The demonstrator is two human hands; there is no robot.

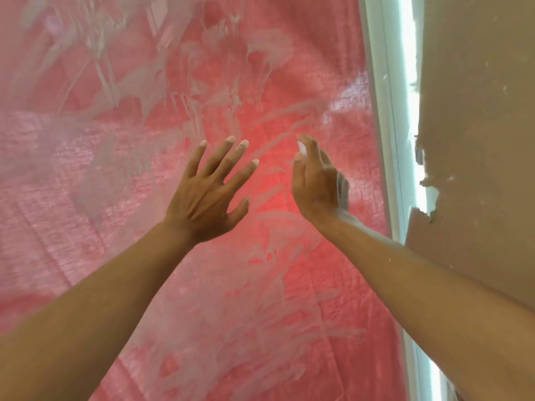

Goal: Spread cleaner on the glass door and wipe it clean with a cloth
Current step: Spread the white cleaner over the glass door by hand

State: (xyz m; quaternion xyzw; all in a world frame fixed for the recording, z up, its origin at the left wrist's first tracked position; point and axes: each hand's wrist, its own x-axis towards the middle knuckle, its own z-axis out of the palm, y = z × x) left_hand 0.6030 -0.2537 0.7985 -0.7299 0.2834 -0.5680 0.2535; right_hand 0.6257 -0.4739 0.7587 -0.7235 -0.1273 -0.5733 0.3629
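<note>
The glass door (179, 270) fills most of the view, with red cloth showing behind it. White cleaner (260, 41) lies over it in smears, finger streaks and drips, thickest at the upper left and upper middle. My left hand (210, 189) is raised to the glass with fingers spread and straight, white cleaner on the fingertips. My right hand (317, 180) is turned edge-on beside it, fingers together and pointing up, white cleaner on the fingers and palm edge. Neither hand holds anything. No cloth for wiping is in view.
A white door frame (385, 117) runs down the right side of the glass, with a bright strip beside it. A tan wall (474, 111) with chipped, peeling paint stands at the far right.
</note>
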